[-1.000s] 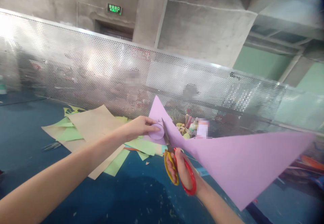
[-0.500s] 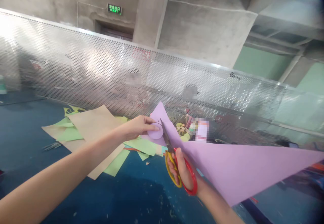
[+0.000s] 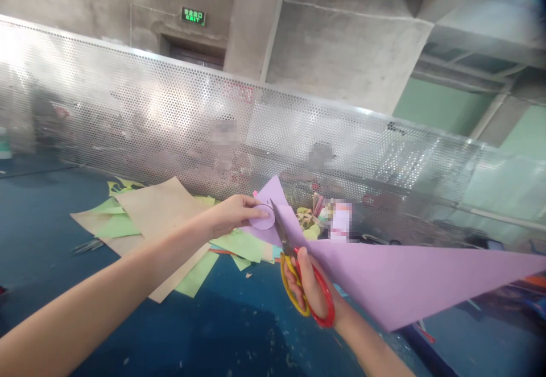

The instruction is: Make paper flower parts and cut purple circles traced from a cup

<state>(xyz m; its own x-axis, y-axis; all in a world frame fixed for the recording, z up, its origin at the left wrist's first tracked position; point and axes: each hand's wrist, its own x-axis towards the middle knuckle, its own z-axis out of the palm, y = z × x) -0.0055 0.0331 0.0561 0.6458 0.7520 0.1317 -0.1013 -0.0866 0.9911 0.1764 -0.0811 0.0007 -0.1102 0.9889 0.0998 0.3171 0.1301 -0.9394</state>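
A large sheet of purple paper (image 3: 409, 283) stretches from the middle of the view to the right edge. My left hand (image 3: 239, 216) pinches its narrow left part beside a dark drawn circle, with the thumb over the circle. My right hand (image 3: 309, 283) is closed round a pair of scissors (image 3: 319, 303) with one red and one yellow handle loop. The blades point up and away, lying against the paper just right of the circle. Part of the lower blade is hidden by the paper, so how far they are spread is hard to make out.
Beige paper (image 3: 156, 206) and green paper (image 3: 198, 274) lie piled on the blue table (image 3: 222, 331). Left of them are some thin metal tools (image 3: 87, 246). Behind stands a perforated metal screen (image 3: 170, 115). Small items and scraps (image 3: 313, 218) sit near its foot.
The purple sheet has turned slightly: its top corner has shifted right and down, and its lower right corner has risen. The scissors and right hand have moved a little right. My left hand keeps its pinch.
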